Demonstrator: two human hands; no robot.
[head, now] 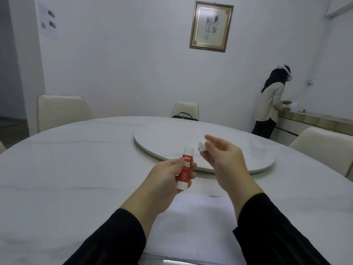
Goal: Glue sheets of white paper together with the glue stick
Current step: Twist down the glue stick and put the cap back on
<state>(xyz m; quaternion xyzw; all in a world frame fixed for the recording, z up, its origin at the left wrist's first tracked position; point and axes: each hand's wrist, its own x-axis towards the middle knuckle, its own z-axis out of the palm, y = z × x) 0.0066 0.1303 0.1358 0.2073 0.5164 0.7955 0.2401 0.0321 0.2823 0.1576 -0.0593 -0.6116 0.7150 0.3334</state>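
My left hand (168,176) grips a red and white glue stick (185,168), held upright above the table with its cap off. To its right, my right hand (221,155) pinches the small white cap (201,146) between thumb and fingertips, a short way from the stick's top. Sheets of white paper (194,226) lie on the table under and between my forearms, near the front edge.
The round white marble table (76,169) carries a raised turntable (238,150) just beyond my hands. Cream chairs stand at the left (61,109), far side (185,109) and right (324,142). A person (271,104) stands at a counter at the back right.
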